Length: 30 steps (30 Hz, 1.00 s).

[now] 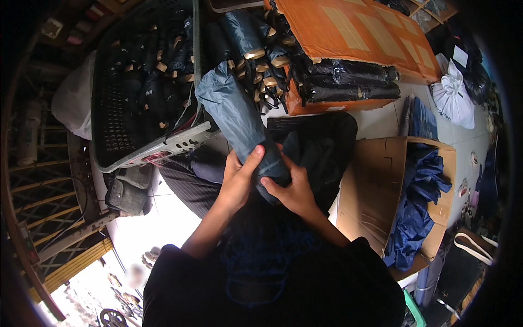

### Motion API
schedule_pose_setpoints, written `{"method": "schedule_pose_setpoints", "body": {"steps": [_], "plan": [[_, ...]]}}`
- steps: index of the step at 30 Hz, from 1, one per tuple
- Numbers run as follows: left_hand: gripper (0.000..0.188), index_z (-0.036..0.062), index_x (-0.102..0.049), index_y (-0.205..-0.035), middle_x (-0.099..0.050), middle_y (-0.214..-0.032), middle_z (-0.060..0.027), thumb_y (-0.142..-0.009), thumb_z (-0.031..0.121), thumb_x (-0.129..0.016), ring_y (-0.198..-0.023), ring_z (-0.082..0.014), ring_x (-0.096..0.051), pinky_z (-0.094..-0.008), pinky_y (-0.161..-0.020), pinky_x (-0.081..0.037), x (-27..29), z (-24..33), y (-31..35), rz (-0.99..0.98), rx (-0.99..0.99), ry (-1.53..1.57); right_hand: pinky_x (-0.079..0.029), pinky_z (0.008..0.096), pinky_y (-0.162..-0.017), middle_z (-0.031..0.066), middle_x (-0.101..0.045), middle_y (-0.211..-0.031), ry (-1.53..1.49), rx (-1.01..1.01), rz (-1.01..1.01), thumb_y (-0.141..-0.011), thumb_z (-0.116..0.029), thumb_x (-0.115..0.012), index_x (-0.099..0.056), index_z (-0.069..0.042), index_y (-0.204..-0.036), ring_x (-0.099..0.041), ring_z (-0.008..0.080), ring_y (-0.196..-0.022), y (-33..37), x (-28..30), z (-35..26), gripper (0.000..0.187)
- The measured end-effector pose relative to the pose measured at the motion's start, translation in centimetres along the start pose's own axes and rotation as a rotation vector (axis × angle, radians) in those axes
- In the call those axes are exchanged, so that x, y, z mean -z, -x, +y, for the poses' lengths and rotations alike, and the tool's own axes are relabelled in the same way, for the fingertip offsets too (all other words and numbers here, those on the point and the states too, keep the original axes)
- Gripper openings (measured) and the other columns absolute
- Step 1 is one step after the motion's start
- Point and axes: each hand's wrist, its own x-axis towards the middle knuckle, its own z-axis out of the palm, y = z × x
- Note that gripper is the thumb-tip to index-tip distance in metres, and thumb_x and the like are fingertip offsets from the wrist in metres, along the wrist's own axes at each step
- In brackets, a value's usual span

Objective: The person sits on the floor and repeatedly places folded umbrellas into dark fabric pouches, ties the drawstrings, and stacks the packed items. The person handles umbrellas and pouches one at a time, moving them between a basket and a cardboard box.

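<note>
A folded umbrella (233,113) in a loose grey-blue fabric cover slants across my lap, its wider end pointing up and left. My left hand (238,177) grips its lower part from the left, thumb laid along the fabric. My right hand (294,188) is closed round the lower right side, thumb pressing near the bottom end. That bottom end is dark and partly hidden by my fingers. Dark loose cloth (308,152) lies over my legs just beyond my right hand. Similar folded umbrellas (243,35) with pale wooden-looking ends are heaped just past the held one.
At the left stands a dark plastic basket (163,146) full of black folded umbrellas. An orange-brown carton (359,32) with dark wrapped packs (348,82) is at the back. An open cardboard box (370,191) holding blue fabric (417,201) sits to my right. A white sack (455,95) lies farther right.
</note>
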Motion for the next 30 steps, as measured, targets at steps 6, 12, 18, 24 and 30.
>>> {"method": "schedule_pose_setpoints", "body": {"steps": [6, 12, 18, 24, 30], "plan": [[0.035, -0.0033, -0.055, -0.113, -0.065, -0.106, -0.0126, -0.093, 0.025, -0.062, -0.098, -0.0178, -0.062, -0.0310, -0.087, -0.048, -0.3, -0.4, 0.1, 0.011, -0.030, -0.097, -0.051, 0.0313, -0.075, 0.0167, -0.068, -0.089, 0.079, 0.059, 0.063, -0.073, -0.018, -0.074, -0.055, 0.007, -0.118, -0.067, 0.0192, -0.084, -0.2, 0.3, 0.1, 0.054], [0.030, -0.0033, -0.056, -0.111, -0.065, -0.103, -0.0100, -0.091, 0.018, -0.063, -0.095, -0.0151, -0.061, -0.0288, -0.086, -0.048, -0.7, -2.0, 1.2, 0.091, -0.086, -0.100, -0.053, 0.0326, -0.072, 0.0214, -0.067, -0.089, 0.068, 0.046, 0.140, -0.073, -0.020, -0.076, -0.052, 0.008, -0.121, -0.070, 0.0251, -0.083, 0.9, -0.6, 0.2, 0.061], [0.037, -0.0047, -0.059, -0.105, -0.066, -0.098, -0.0136, -0.084, 0.026, -0.068, -0.087, -0.0198, -0.065, -0.0298, -0.080, -0.051, 0.5, -1.3, 0.7, 0.027, -0.142, 0.091, -0.050, 0.0337, -0.083, 0.0245, -0.058, -0.119, -0.105, 0.112, -0.152, -0.087, -0.028, -0.062, -0.035, 0.004, -0.139, -0.065, 0.0278, -0.098, 0.2, 0.3, 1.3, 0.066], [0.033, -0.0039, -0.061, -0.101, -0.066, -0.094, -0.0132, -0.079, 0.018, -0.072, -0.080, -0.0184, -0.065, -0.0315, -0.072, -0.053, -0.8, 0.3, 1.0, -0.002, -0.143, 0.000, -0.037, 0.0348, -0.100, 0.0202, -0.051, -0.128, -0.458, -0.442, -0.293, -0.092, -0.033, -0.051, -0.028, 0.001, -0.144, -0.050, 0.0258, -0.120, 1.4, 0.2, 0.2, 0.066], [0.021, -0.0031, -0.066, -0.094, -0.069, -0.091, -0.0092, -0.078, 0.010, -0.071, -0.081, -0.0142, -0.065, -0.0288, -0.075, -0.052, -1.3, -0.5, 1.5, -0.018, -0.095, -0.074, -0.043, 0.0287, -0.073, 0.0137, -0.055, -0.104, -0.347, -0.289, -0.135, -0.094, -0.029, -0.046, -0.040, 0.003, -0.130, -0.056, 0.0176, -0.089, 2.0, -0.5, 0.0, 0.049]]}}
